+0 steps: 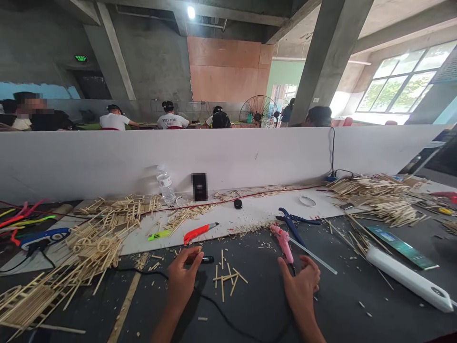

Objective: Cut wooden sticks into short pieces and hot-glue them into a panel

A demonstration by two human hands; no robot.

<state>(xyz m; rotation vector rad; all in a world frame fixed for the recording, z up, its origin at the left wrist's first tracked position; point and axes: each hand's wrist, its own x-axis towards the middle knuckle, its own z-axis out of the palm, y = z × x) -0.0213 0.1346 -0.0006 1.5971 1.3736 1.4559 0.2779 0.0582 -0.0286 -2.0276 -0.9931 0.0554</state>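
My left hand [183,274] is closed in a pinch, thumb against forefinger. The pale tip of a small wooden stick [200,248] shows between them; the rest is hidden. Just past those fingertips lies a short black cylindrical object [207,259]. My right hand [302,283] is open, thumb and fingers apart, beside the handle end of a pink hot glue gun [282,240] that lies on the table. Between my hands, several short wooden sticks [228,277] lie crossed on the dark tabletop. An orange utility knife [198,233] lies beyond my left hand.
Blue-handled cutters [291,224] and a clear glue stick [314,256] lie near the glue gun. Stick frames [96,238] pile up at left, loose sticks [378,195] at right. A water bottle [166,186] stands before the white partition [232,155]. A black cord crosses the table.
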